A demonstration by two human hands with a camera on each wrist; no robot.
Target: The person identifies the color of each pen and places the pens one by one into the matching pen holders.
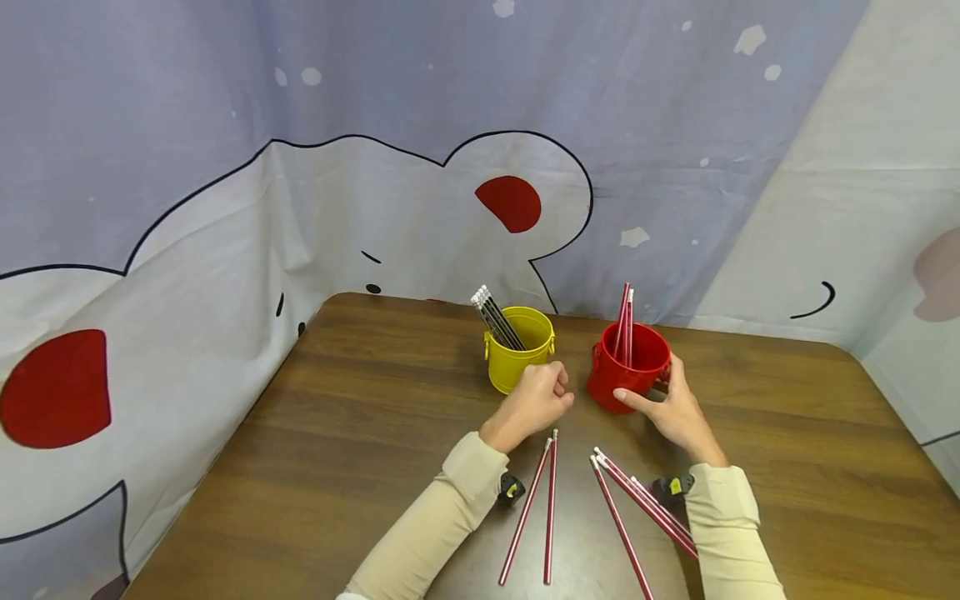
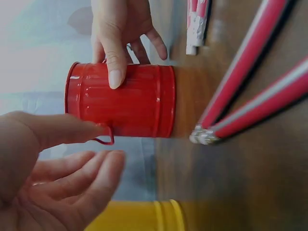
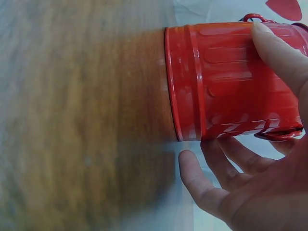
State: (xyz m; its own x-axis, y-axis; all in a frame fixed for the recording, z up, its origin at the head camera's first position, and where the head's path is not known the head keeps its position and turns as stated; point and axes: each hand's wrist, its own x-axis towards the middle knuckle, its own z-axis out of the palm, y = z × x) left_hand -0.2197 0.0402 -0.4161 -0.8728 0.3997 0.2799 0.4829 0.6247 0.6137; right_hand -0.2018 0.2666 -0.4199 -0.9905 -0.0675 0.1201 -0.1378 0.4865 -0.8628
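Note:
My right hand [image 1: 681, 417] grips the side of a small red bucket [image 1: 615, 390], thumb on its front and fingers round its far side. The bucket stands upright on the table, with red-and-white striped pencils [image 1: 627, 321] leaning inside, their white eraser ends up. My left hand [image 1: 534, 402], fingers loosely bent and holding nothing, is in front of a yellow bucket [image 1: 504, 368]. In the left wrist view its thumb overlaps the small side handle of the red bucket [image 2: 139, 103]. Several black-and-silver pencils [image 1: 501, 321] lean in the yellow bucket.
Two striped pencils [image 1: 551, 517] lie on the wooden table [image 1: 360, 467] between my forearms. Several more red striped pencils [image 1: 621, 529] lie beside my right forearm, partly under it. A printed curtain [image 1: 405, 217] hangs along the table's back and left edges.

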